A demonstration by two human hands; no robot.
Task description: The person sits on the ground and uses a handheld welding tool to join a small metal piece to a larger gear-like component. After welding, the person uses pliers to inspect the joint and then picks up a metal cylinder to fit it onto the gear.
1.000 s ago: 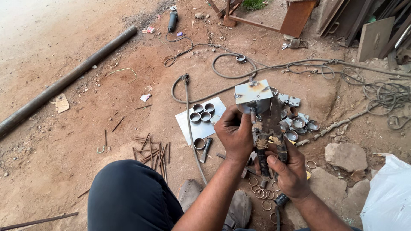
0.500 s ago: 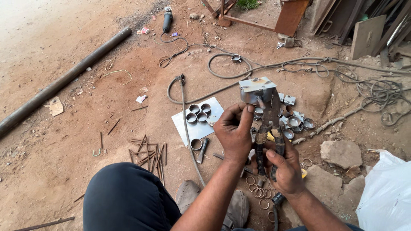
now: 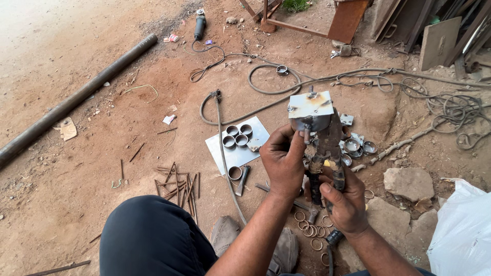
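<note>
Both hands (image 3: 312, 179) clenched around a welding holder (image 3: 327, 163) above red dirt ground (image 3: 102, 168), cables (image 3: 368, 76) beyond.

Bare dirt (image 3: 76, 168) lies open to the left of the flat metal sheet (image 3: 238, 148), broken only by a scatter of thin rods (image 3: 179, 181) and the long pipe (image 3: 76, 99). Right of the hands, stones (image 3: 409, 183) and a white bag (image 3: 463, 232) crowd the ground, and tangled cables (image 3: 358, 76) cross beyond.

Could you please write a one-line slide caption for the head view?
Left hand and right hand hold a welded metal piece above rings on the dirt ground.
</note>
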